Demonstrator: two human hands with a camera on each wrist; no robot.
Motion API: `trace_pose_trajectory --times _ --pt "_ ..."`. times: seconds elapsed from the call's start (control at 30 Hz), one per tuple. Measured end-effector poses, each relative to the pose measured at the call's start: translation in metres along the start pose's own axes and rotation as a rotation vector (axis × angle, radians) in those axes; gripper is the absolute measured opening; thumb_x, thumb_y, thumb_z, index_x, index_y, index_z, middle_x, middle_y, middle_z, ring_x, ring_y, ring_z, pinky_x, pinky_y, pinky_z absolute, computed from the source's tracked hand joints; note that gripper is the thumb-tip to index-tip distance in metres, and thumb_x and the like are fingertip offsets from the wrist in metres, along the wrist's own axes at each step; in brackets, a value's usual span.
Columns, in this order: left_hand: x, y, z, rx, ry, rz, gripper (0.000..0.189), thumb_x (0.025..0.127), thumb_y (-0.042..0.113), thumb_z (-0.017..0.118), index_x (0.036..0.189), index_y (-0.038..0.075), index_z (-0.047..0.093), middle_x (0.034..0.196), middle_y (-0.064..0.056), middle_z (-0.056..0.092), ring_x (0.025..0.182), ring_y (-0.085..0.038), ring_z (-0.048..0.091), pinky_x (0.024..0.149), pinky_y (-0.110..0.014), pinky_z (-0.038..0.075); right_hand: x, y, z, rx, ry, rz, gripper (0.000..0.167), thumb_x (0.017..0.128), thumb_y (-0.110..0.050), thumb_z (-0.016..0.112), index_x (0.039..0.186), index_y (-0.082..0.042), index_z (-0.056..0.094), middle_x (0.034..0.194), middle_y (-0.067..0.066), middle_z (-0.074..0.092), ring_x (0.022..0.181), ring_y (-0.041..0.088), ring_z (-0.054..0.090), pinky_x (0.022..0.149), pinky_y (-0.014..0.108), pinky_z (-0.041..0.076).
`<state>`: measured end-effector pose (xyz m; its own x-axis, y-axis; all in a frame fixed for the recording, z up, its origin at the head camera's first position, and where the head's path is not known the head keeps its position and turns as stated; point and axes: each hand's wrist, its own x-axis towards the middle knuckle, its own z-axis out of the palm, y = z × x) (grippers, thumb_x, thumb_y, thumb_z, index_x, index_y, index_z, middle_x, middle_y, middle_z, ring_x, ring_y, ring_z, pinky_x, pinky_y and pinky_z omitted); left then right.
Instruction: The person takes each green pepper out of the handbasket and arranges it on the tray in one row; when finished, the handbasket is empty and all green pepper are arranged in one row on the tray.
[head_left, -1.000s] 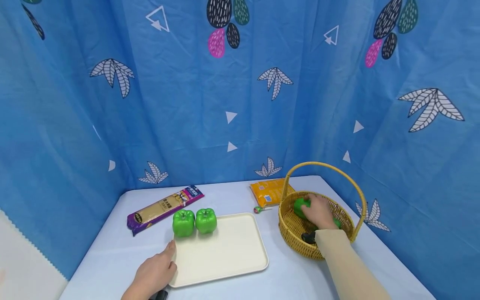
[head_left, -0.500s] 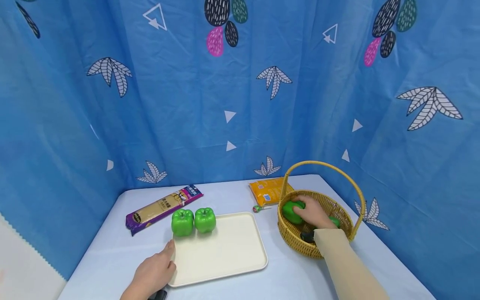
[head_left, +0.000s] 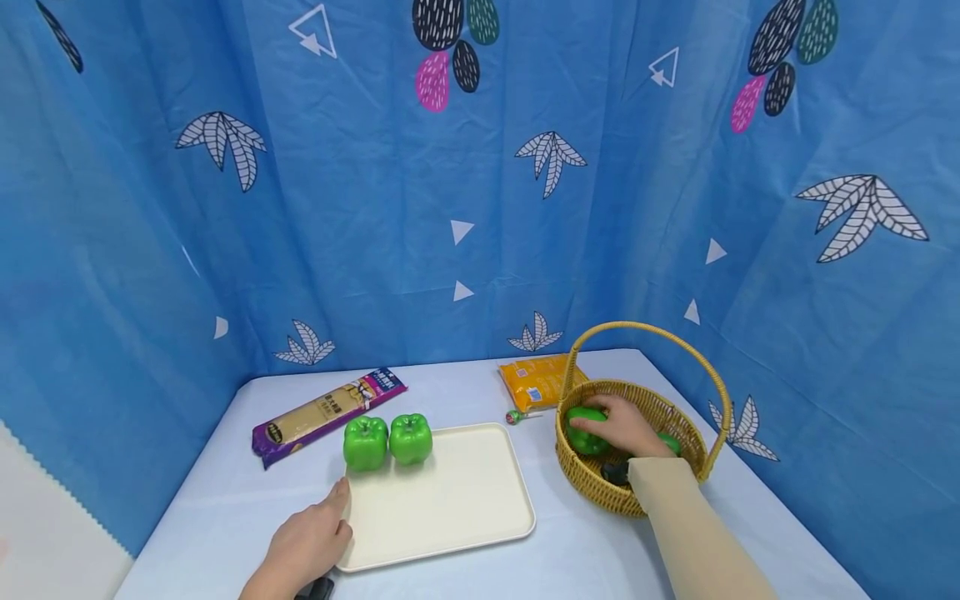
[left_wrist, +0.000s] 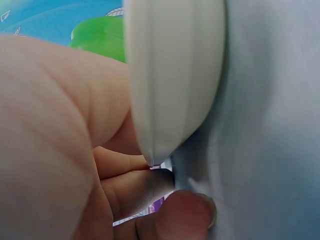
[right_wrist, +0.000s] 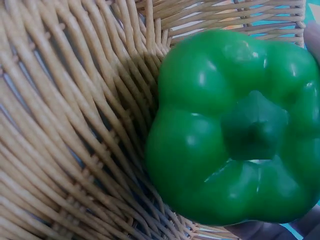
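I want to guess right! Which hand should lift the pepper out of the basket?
Probably the right hand: it grips the green pepper inside the basket. The left hand rests at the tray corner, far away.

backdrop: blue leaf-print curtain [head_left: 390, 208] | surface: pale blue table [head_left: 225, 508] | light: even
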<state>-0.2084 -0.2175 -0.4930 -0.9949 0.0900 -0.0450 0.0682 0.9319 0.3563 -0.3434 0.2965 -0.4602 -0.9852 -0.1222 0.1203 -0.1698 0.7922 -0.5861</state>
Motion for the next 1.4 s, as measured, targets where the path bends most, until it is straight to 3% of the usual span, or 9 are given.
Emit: trace_pose_trajectory --times 0.23,0.33,0.5,0.6,0.73,0.87,1.0,1.23,1.4 --pt "0.0014 -0.0018 -0.0006 0.011 -0.011 0.005 0.065 0.093 0.017 0.059 0.149 -0.011 0.043 0.143 -0.028 0.058 0.063 -0.018 0.051 0.057 -0.037 0.045 -0.0009 -0.0008 -0.0006 -0.020 -0.026 -0.030 0.081 0.086 -0.070 0.068 0.140 -0.010 0.064 0.143 0.016 0.060 0.134 0.041 0.051 0.103 0.063 0.045" --pt "0.0006 -0.0018 -0.0001 0.003 -0.006 0.008 0.065 0.093 0.017 0.059 0.149 -0.012 0.043 0.140 -0.028 0.060 0.060 -0.018 0.050 0.055 -0.036 0.042 -0.0023 -0.0027 -0.0005 -0.027 -0.017 -0.057 0.071 0.089 -0.062 0.069 0.141 -0.014 0.063 0.151 0.019 0.051 0.140 0.045 0.043 0.104 0.068 0.041" --pt "-0.0003 -0.0021 0.0021 -0.013 -0.009 -0.005 0.067 0.093 0.017 0.059 0.150 -0.012 0.041 0.121 -0.028 0.069 0.054 -0.019 0.047 0.052 -0.035 0.037 -0.0030 -0.0015 0.0032 -0.023 -0.034 -0.106 0.050 0.087 -0.041 0.075 0.131 -0.018 0.069 0.140 0.014 0.059 0.120 0.035 0.055 0.092 0.055 0.050" --pt "-0.0005 -0.0024 0.0031 -0.012 -0.008 -0.006 0.067 0.093 0.017 0.059 0.150 -0.012 0.041 0.121 -0.028 0.069 0.053 -0.019 0.046 0.051 -0.035 0.037 -0.0033 -0.0008 0.0040 -0.013 -0.024 -0.119 0.039 0.087 -0.033 0.075 0.123 -0.017 0.073 0.128 0.010 0.065 0.107 0.027 0.059 0.085 0.046 0.051" --pt "-0.0006 -0.0020 0.0031 -0.013 -0.001 -0.003 0.066 0.093 0.017 0.059 0.150 -0.012 0.041 0.124 -0.028 0.068 0.053 -0.019 0.046 0.051 -0.035 0.037 -0.0034 -0.0008 0.0035 0.000 0.004 -0.131 0.034 0.088 -0.029 0.073 0.119 -0.015 0.075 0.123 0.009 0.068 0.104 0.026 0.060 0.083 0.044 0.051" --pt "-0.0012 -0.0014 0.0024 -0.017 -0.002 -0.009 0.067 0.093 0.017 0.059 0.151 -0.011 0.041 0.090 -0.018 0.071 0.053 -0.019 0.045 0.051 -0.035 0.036 -0.0022 -0.0011 0.0034 0.012 -0.016 -0.088 0.039 0.086 -0.034 0.076 0.121 -0.017 0.074 0.117 0.005 0.069 0.095 0.022 0.058 0.078 0.040 0.050" --pt "-0.0017 -0.0012 0.0029 -0.015 -0.007 -0.016 0.067 0.093 0.017 0.058 0.151 -0.011 0.039 0.063 -0.003 0.051 0.052 -0.019 0.044 0.051 -0.034 0.034 -0.0010 -0.0029 0.0030 0.018 -0.031 -0.048 0.043 0.086 -0.038 0.078 0.123 -0.018 0.072 0.117 0.004 0.069 0.093 0.020 0.057 0.076 0.037 0.049" --pt "-0.0014 -0.0012 0.0032 -0.012 -0.001 -0.013 0.068 0.093 0.017 0.059 0.151 -0.011 0.040 0.066 -0.003 0.054 0.052 -0.019 0.044 0.052 -0.034 0.034 -0.0022 -0.0052 -0.0003 0.049 0.011 -0.017 0.046 0.093 -0.050 0.069 0.125 -0.016 0.073 0.126 0.008 0.070 0.110 0.026 0.063 0.087 0.046 0.054" --pt "0.0001 -0.0016 0.0032 -0.012 0.004 -0.006 0.067 0.092 0.017 0.060 0.150 -0.012 0.041 0.093 -0.019 0.071 0.054 -0.019 0.045 0.052 -0.035 0.036 -0.0025 -0.0037 -0.0014 0.018 0.097 -0.008 0.049 0.098 -0.051 0.064 0.126 -0.012 0.072 0.125 0.011 0.071 0.110 0.029 0.065 0.090 0.049 0.054"
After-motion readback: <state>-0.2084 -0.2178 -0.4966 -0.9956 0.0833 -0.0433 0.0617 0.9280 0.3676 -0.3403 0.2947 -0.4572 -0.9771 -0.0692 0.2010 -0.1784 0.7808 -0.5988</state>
